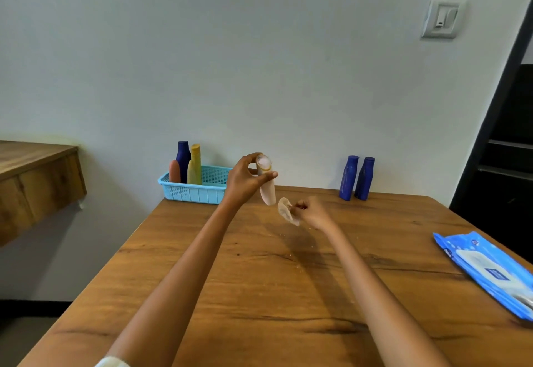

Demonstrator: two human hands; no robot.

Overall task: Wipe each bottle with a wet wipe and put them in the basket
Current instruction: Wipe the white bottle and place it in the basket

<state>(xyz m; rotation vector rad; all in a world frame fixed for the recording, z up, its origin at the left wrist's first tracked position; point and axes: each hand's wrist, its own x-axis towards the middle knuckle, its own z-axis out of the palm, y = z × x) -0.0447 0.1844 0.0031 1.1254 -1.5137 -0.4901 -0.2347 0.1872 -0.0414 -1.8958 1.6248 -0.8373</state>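
A broad wooden table [288,294] filled most of the space in front of the person, pushed up against a pale wall [259,63]. Along its right edge lay a flat blue pack of wet wipes [487,271]. At the far left corner sat a light blue basket [199,190], and in its left end three bottles stood upright close together: a dark blue bottle [183,157], a yellow bottle [195,166] and a short orange-pink one [174,171]. Two more blue bottles [357,177] stood side by side at the far edge to the right, well apart from the basket.

Above the middle of the table the left hand [245,180] gripped a pale pink bottle [266,184], thumb and fingers curled round its upper part, the bottle tilted and held clear of the wood. Just beside its lower end the right hand [313,210] pinched a crumpled wet wipe [287,211] in its fingertips; whether the wipe touched the bottle I couldn't tell.
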